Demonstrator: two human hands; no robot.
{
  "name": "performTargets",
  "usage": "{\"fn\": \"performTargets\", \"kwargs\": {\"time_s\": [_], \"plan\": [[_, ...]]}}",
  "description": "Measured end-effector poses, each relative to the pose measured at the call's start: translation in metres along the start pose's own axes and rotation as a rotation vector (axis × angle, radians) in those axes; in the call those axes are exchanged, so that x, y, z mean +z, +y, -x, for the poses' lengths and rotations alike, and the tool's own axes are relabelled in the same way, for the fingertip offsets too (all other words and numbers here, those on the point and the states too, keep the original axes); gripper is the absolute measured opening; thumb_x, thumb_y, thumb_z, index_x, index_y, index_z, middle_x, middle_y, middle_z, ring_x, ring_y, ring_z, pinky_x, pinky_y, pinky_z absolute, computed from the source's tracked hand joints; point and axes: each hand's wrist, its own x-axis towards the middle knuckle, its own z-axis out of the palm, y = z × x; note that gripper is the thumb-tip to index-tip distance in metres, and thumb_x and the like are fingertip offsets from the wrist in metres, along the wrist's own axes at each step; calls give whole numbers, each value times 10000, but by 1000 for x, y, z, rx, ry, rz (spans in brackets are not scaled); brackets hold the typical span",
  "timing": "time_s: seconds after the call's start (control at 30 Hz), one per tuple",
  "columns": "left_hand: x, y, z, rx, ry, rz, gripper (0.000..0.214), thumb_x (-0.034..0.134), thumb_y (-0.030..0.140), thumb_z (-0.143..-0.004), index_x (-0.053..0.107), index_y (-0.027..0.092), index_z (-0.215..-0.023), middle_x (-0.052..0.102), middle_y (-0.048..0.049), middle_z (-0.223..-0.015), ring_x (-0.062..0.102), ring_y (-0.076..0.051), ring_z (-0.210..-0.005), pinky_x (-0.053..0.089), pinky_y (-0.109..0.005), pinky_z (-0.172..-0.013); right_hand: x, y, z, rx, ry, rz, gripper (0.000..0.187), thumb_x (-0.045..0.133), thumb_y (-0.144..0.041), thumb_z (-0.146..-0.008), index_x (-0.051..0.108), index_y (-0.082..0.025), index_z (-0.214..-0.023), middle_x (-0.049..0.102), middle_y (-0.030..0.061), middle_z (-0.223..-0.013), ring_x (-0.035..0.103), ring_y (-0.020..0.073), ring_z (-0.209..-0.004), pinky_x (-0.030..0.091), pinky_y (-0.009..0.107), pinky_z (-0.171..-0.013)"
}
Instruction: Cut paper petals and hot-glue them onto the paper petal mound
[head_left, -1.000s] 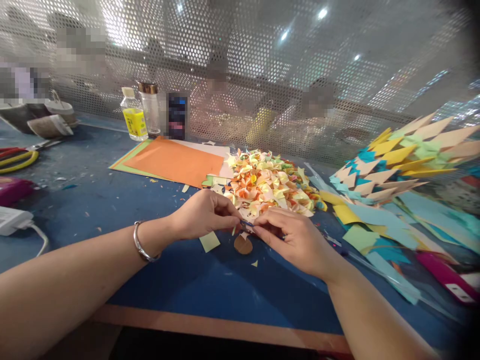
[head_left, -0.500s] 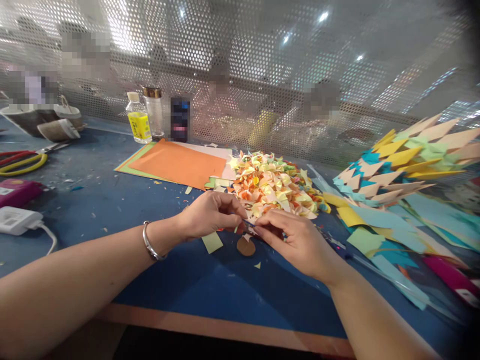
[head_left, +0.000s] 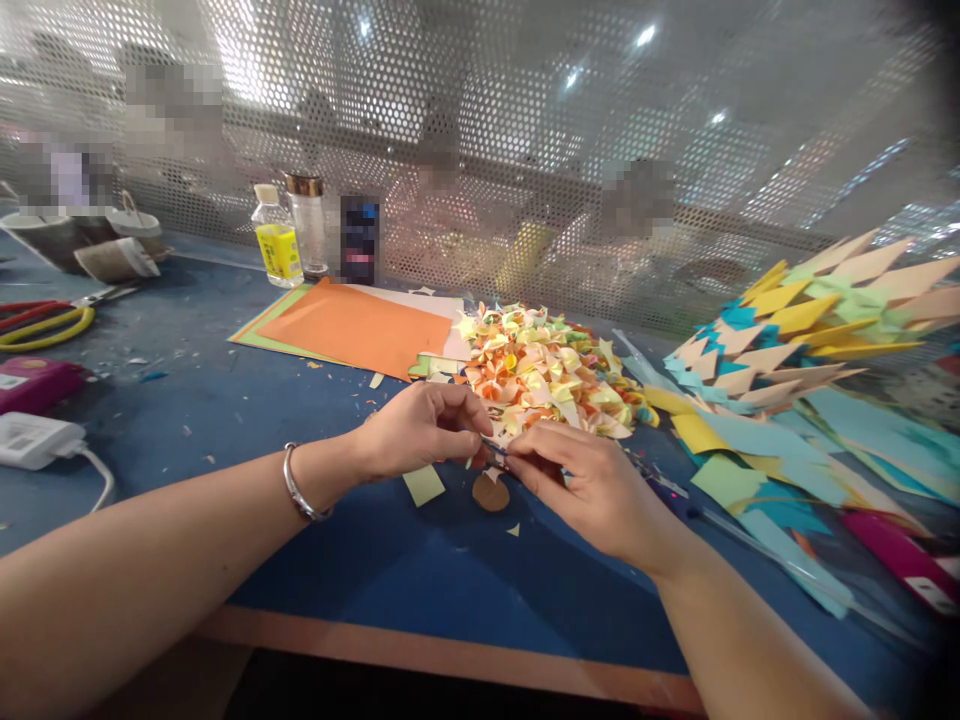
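My left hand (head_left: 427, 428) and my right hand (head_left: 592, 482) come together above the middle of the table, fingertips almost touching. Both are closed in a pinch around something small, with a thin dark edge and a pale bit showing between the fingers; the fingers hide most of it. Just below them lies a round brown disc (head_left: 491, 493). A pale green paper square (head_left: 424, 486) is partly beneath my left fingers, and a tiny paper triangle (head_left: 514, 530) lies nearer to me. Right behind the hands rises a heap of folded paper pieces (head_left: 551, 370) in orange, yellow and cream.
Orange paper sheets (head_left: 360, 325) lie behind my left hand, near a bottle (head_left: 278, 250) and a glass tumbler (head_left: 308, 225). Scissors (head_left: 52, 325) are at far left. A spiky paper construction (head_left: 795, 325) and coloured paper (head_left: 765, 450) occupy the right. A perforated screen (head_left: 495, 130) stands behind.
Both hands stay pinched in nearly the same place. My right fingertips have shifted very slightly left; the things on the table have not visibly moved.
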Motion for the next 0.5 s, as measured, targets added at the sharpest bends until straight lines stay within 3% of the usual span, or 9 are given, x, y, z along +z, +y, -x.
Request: {"fn": "performTargets", "kwargs": {"time_s": [0.17,0.5], "plan": [[0,0,1,68,-7,-45,164,640,96,-696,612,132,-854,680,-9,-691,652,-96,-656,499,-227,-659,-1,-1,1,-6,-11,-24,144,528,-196,-942,605,-184,-822,566,7,-739,524,128,-688,423,262,-635],[0,4,2,47,-10,-137,122,605,106,-706,618,134,-824,692,-21,-687,651,-94,-645,493,-220,-640,0,-2,1,-48,1,21,169,523,-199,-945,580,-184,-787,528,-3,-702,501,127,-664,404,261,-619]]}}
